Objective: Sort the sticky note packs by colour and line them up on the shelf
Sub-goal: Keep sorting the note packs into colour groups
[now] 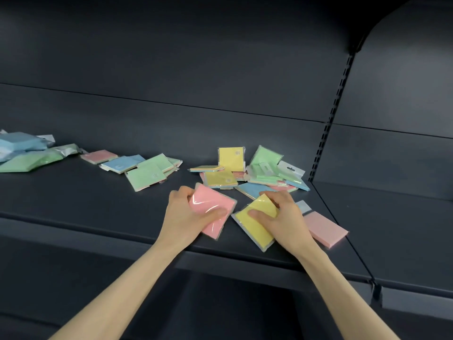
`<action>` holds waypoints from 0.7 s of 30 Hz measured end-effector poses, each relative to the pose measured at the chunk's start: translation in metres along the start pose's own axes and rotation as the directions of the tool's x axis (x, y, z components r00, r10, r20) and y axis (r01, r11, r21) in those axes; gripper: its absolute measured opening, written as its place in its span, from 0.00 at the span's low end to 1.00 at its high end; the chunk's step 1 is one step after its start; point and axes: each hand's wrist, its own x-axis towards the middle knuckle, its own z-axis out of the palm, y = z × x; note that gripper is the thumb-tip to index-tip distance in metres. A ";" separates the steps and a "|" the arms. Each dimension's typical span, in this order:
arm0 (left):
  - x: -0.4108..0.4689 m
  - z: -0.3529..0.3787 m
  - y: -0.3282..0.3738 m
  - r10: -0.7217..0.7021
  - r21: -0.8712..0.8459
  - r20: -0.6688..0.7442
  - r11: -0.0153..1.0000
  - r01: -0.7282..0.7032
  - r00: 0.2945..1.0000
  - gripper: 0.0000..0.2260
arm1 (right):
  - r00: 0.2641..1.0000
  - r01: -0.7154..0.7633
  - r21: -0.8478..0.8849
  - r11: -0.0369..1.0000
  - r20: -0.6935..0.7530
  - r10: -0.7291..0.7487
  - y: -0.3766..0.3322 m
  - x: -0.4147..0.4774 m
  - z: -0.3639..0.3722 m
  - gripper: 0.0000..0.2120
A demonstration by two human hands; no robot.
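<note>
Our left hand [182, 217] grips a glossy pink plastic-wrapped square sticky note pack [210, 204], our right hand [284, 217] pinches a yellow wrapped square pack [255, 229] just beside it, both over the dark metal shelf [98, 204], with a mixed pastel heap of packs [257, 173] just beyond both hands.

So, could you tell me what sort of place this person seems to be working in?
Most likely a shop or stockroom: a dark metal shelf with a slotted upright for adjustable brackets, and retail-wrapped sticky note packs, one with a hang tab.
</note>
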 end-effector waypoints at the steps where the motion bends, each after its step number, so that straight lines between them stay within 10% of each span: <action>1: 0.000 -0.005 -0.001 -0.013 -0.041 -0.021 0.999 0.012 1.000 0.25 | 1.000 0.004 0.034 0.999 -0.012 -0.003 -0.004 0.002 0.003 0.22; 21: 0.098 -0.231 -0.109 0.084 -0.179 -0.045 0.980 -0.091 0.995 0.15 | 0.987 0.150 0.265 0.953 -0.093 -0.129 -0.174 0.088 0.209 0.16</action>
